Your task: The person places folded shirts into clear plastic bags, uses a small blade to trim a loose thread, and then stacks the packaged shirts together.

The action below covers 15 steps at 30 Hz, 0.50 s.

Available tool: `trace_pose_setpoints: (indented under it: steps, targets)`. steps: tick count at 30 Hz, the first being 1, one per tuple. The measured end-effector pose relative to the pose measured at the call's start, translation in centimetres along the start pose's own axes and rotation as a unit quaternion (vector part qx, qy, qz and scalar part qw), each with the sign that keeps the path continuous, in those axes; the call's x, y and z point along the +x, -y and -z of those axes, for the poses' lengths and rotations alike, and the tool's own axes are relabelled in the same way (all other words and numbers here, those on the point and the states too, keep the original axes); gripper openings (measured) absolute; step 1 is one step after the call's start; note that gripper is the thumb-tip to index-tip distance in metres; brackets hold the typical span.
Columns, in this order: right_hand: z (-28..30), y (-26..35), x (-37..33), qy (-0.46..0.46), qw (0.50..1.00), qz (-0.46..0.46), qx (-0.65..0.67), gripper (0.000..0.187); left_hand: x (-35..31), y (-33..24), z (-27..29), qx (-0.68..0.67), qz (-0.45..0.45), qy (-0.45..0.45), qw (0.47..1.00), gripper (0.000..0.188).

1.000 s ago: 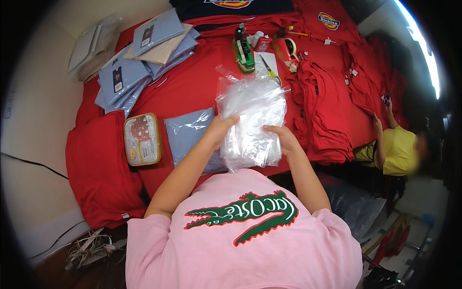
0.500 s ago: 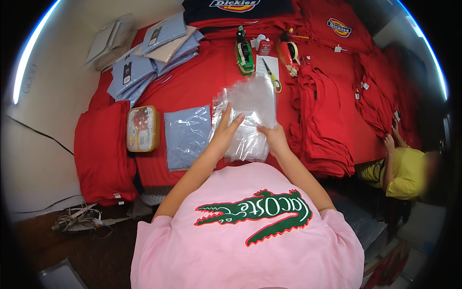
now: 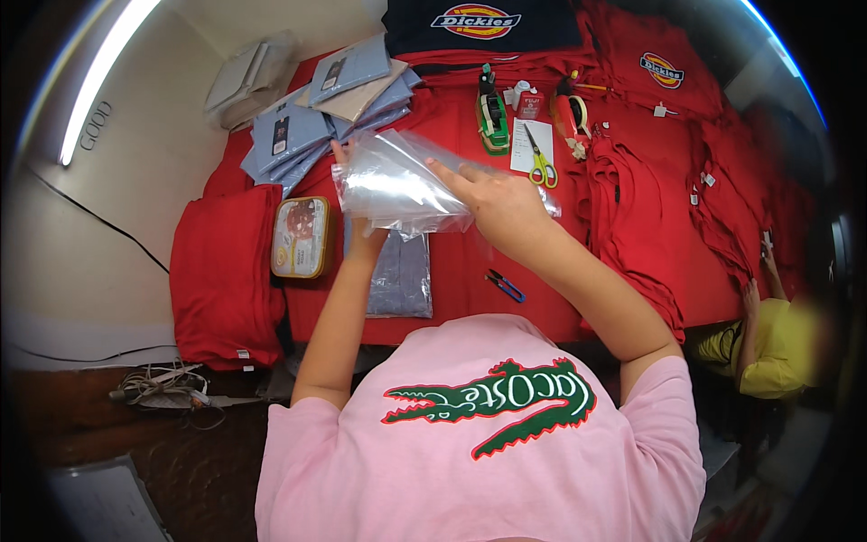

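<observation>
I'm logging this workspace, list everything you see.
Clear bags: stack, colourless, held at centre
Bagged garments: several, mostly blue, upper left and centre
Tub: one, yellow and white, left
Unbagged garments: piles, red, left, right, top
Dark garment: one visible, navy, top
Tape dispensers: two, green and red, top
Paper: one, white, upper centre
Scissors: one, lime, partly on paper
Snips: one, blue, centre
Tabletop: one, red, centre
Cables: several, white, lower left
Second person: one, yellow shirt, right
Left grip: one, bare, on bags
Right grip: one, bare, on bags
</observation>
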State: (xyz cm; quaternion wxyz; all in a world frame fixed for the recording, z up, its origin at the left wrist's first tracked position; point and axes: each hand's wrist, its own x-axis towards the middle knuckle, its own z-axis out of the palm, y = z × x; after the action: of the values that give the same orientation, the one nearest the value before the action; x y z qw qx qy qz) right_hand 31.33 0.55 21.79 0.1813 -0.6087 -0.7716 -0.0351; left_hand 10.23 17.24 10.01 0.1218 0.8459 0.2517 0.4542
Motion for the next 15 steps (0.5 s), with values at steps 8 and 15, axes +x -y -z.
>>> trace_pose_setpoints:
  steps: [8, 15]
  targets:
    - [-11.8, -1.0, -6.1, -0.016, 0.975, 0.053, -0.216, 0.064, -5.6, 1.8, 0.5, -0.017, 0.236, 0.061, 0.97, 0.083]
    - [-22.3, -2.5, -12.8, 0.101, 0.983, 0.006, -0.156, 0.066, -11.7, -7.3, -0.9, -0.008, 0.037, 0.275, 0.961, 0.085]
